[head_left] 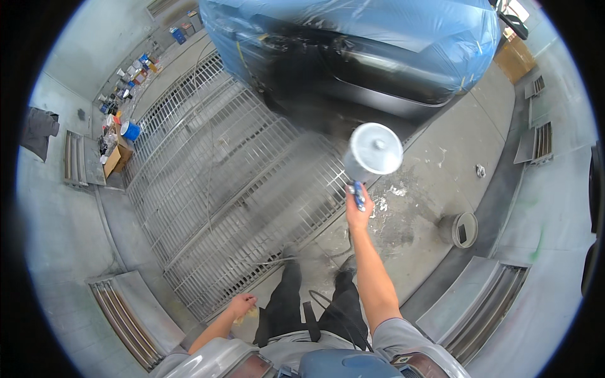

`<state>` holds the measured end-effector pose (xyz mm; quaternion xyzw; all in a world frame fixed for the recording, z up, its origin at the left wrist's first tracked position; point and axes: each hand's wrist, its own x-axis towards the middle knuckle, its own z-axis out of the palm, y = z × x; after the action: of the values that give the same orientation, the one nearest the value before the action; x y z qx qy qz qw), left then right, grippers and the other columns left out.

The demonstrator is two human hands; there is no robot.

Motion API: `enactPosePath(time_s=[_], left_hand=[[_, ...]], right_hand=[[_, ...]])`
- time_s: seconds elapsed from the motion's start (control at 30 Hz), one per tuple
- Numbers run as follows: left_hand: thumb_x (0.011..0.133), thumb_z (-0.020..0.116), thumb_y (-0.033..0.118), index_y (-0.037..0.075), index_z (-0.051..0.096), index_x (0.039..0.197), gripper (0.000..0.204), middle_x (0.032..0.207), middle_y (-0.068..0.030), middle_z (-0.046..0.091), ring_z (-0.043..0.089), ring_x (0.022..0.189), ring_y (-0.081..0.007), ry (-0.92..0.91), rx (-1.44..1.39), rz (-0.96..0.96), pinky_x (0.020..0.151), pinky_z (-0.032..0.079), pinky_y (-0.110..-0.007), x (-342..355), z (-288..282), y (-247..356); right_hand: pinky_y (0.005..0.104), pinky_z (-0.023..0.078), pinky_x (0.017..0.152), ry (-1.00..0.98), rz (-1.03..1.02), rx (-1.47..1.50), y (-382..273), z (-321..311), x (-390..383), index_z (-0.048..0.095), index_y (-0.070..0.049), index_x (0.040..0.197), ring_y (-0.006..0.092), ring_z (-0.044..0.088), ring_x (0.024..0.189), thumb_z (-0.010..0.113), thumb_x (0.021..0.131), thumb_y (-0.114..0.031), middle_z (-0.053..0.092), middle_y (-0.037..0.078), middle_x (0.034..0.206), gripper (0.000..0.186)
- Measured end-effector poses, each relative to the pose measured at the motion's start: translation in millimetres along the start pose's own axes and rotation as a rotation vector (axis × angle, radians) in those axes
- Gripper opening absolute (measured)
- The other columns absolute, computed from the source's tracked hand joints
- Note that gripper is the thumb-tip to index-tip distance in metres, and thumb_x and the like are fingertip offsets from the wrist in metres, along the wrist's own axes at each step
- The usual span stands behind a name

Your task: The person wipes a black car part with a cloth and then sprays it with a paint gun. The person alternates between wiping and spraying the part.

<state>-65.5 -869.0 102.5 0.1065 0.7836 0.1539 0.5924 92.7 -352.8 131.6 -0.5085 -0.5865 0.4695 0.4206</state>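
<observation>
My right hand (358, 217) reaches forward, wrapped round the blue-and-silver handle of a spray gun (359, 196). A large whitish lidded cup (376, 150) sits on top of the gun and hides its nozzle. Just beyond it stands a car's dark bumper (378, 99), hazy with mist at its left. Blue plastic film (403, 28) covers the bodywork above the bumper. Down by my left hip, my left hand (241, 305) is closed, with a crumpled pale-yellow cloth (247, 315) showing below the fingers.
Metal floor grating (252, 170) spreads left of me. A hose (324, 297) hangs by my legs. On the right stands a grey bucket (459, 230) on paint-spattered concrete. Cans, a blue tub (130, 131) and a cardboard box (118, 154) line the left wall.
</observation>
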Motion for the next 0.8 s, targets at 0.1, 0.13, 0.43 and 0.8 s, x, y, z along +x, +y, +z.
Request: enactPosePath(time_s=[0.1, 0.13, 0.43, 0.8], left_hand=[[0.097, 0.067, 0.028, 0.004, 0.076, 0.116, 0.032, 0.095, -0.0107, 0.079, 0.075, 0.088, -0.0215, 0.020, 0.021, 0.007, 0.082, 0.058, -0.035, -5, -32, -3], [0.097, 0.068, 0.028, 0.004, 0.076, 0.116, 0.032, 0.096, -0.0107, 0.079, 0.075, 0.088, -0.0215, 0.028, 0.024, 0.006, 0.082, 0.058, -0.035, -8, -40, -6], [0.095, 0.070, 0.029, 0.005, 0.077, 0.114, 0.032, 0.097, -0.0114, 0.079, 0.075, 0.088, -0.0232, 0.013, 0.172, 0.026, 0.080, 0.059, -0.037, 15, -102, -20], [0.092, 0.071, 0.037, 0.010, 0.079, 0.112, 0.034, 0.101, -0.0137, 0.078, 0.074, 0.093, -0.0296, -0.080, 0.302, 0.245, 0.085, 0.058, -0.040, 74, -112, 40]], right_hand=[[0.0299, 0.055, 0.074, -0.088, -0.132, 0.042, -15, 73, 4, 0.072, 0.005, 0.120, 0.0092, 0.066, 0.077, 0.080, 0.091, -0.015, 0.077, 0.008, 0.086, 0.035], [0.0301, 0.055, 0.073, -0.157, -0.142, 0.028, -32, 92, 5, 0.072, 0.004, 0.120, 0.0093, 0.066, 0.076, 0.080, 0.091, -0.015, 0.076, 0.009, 0.085, 0.036], [0.0276, 0.048, 0.061, -0.143, 0.050, 0.160, -95, 99, 6, 0.074, -0.001, 0.121, 0.0050, 0.055, 0.068, 0.079, 0.093, -0.017, 0.069, 0.002, 0.074, 0.033], [0.0281, 0.043, 0.049, 0.609, 0.049, -0.113, -106, -153, -10, 0.071, -0.002, 0.085, 0.0081, 0.056, 0.053, 0.075, 0.097, -0.020, 0.060, -0.001, 0.063, 0.021]])
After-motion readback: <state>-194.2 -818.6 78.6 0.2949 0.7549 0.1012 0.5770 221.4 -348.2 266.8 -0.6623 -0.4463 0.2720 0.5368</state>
